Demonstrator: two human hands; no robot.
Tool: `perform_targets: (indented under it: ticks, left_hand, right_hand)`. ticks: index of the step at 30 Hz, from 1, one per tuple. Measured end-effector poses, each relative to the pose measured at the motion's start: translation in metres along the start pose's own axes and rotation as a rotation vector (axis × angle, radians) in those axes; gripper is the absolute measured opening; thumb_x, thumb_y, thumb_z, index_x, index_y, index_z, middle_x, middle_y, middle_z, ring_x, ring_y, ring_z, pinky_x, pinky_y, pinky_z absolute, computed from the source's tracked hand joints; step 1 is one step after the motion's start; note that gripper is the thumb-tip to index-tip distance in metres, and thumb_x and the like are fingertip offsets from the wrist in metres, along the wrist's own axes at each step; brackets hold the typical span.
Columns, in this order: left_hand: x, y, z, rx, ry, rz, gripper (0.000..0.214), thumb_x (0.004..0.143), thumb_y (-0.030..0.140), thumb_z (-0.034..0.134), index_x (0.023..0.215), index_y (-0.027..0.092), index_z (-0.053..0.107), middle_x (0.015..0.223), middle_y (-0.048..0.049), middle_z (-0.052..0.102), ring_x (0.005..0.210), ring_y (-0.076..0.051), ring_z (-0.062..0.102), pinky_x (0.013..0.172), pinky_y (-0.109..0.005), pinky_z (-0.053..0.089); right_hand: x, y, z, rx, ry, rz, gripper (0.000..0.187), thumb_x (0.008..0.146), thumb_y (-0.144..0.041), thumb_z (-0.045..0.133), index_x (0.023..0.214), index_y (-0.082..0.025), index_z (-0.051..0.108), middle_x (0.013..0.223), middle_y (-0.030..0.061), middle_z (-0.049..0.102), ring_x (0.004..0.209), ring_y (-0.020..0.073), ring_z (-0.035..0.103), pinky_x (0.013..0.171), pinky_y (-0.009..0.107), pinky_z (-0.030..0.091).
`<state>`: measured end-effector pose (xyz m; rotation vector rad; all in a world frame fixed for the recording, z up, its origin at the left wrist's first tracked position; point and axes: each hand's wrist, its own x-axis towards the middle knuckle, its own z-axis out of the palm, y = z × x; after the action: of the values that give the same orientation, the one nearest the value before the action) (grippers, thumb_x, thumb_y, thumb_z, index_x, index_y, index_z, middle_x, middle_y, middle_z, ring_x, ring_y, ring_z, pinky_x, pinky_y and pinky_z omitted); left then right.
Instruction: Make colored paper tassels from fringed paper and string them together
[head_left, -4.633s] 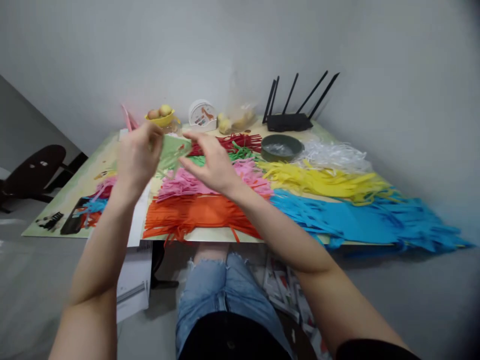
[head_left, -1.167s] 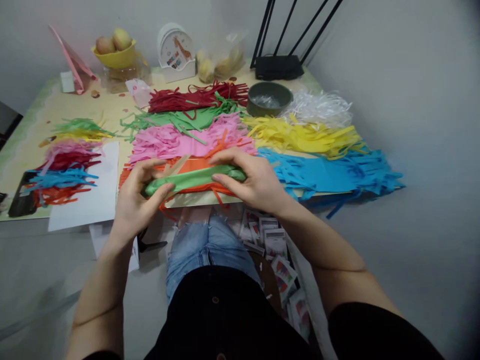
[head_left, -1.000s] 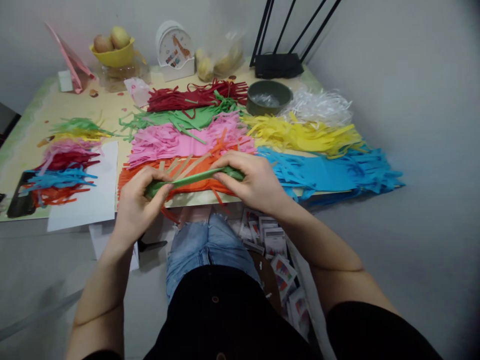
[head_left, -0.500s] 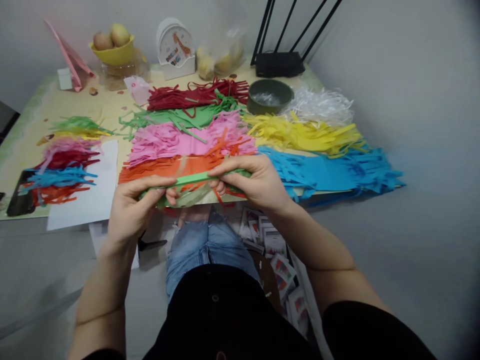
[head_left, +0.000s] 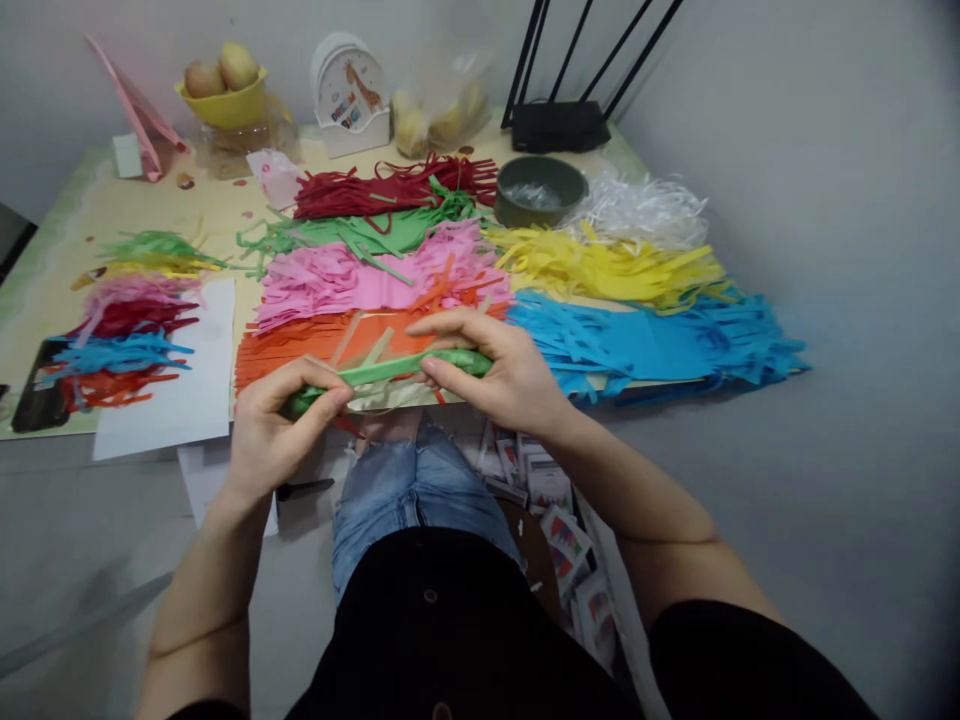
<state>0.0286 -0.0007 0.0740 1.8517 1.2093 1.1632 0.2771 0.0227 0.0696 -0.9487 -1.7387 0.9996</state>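
Green strip (head_left: 382,370) by the desk's (head_left: 169,205) front edge

Fingers of left hand (head_left: 277,415) and right hand (head_left: 510,375) were clamped on it, above the orange fringe (head_left: 292,345). Bare desk lay back-left of that. Right index was up, vs pressing on the strip half a second earlier.

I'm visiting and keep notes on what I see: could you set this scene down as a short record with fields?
Left hand: grips the green strip near its left end
Right hand: grips the strip near its right end
Strip between the hands: narrow, rising slightly toward the right
Just beyond the hands: orange fringe
Farther back: pink fringe, green fringe, dark red fringe
Right of these: blue fringe, yellow fringe
Back of table: yellow bowl, black router
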Motion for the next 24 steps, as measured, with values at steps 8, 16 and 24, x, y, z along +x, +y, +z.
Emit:
perform_targets:
  ticks: [8, 16, 24]
  left_hand:
    - [-0.004, -0.002, 0.005, 0.169, 0.051, 0.025, 0.014, 0.084, 0.031, 0.075, 0.088, 0.021, 0.065, 0.083, -0.0024, 0.069, 0.066, -0.013, 0.061, 0.061, -0.024, 0.046]
    - [-0.001, 0.002, 0.008, 0.008, 0.004, -0.149, 0.018, 0.085, 0.036, 0.076, 0.085, 0.019, 0.071, 0.077, -0.0048, 0.077, 0.070, -0.018, 0.074, 0.065, -0.026, 0.057]
    - [-0.002, -0.008, 0.012, -0.433, 0.028, -0.356, 0.019, 0.079, 0.032, 0.083, 0.094, 0.021, 0.082, 0.082, -0.0072, 0.080, 0.071, -0.022, 0.077, 0.070, -0.034, 0.066]
  right_hand:
    - [-0.002, -0.001, -0.005, -0.232, -0.036, -0.044, 0.008, 0.089, -0.024, 0.065, 0.090, -0.017, 0.069, 0.086, 0.0035, 0.076, 0.076, 0.0144, 0.069, 0.072, 0.025, 0.049]
    - [-0.003, -0.002, -0.004, 0.138, -0.070, 0.100, 0.011, 0.088, -0.023, 0.067, 0.096, -0.017, 0.072, 0.085, 0.0028, 0.078, 0.071, 0.0135, 0.074, 0.068, 0.024, 0.059]
    - [0.006, 0.012, -0.010, 0.359, -0.120, 0.098, 0.012, 0.082, -0.024, 0.076, 0.091, -0.020, 0.083, 0.084, 0.0042, 0.080, 0.073, 0.0147, 0.075, 0.067, 0.024, 0.063]
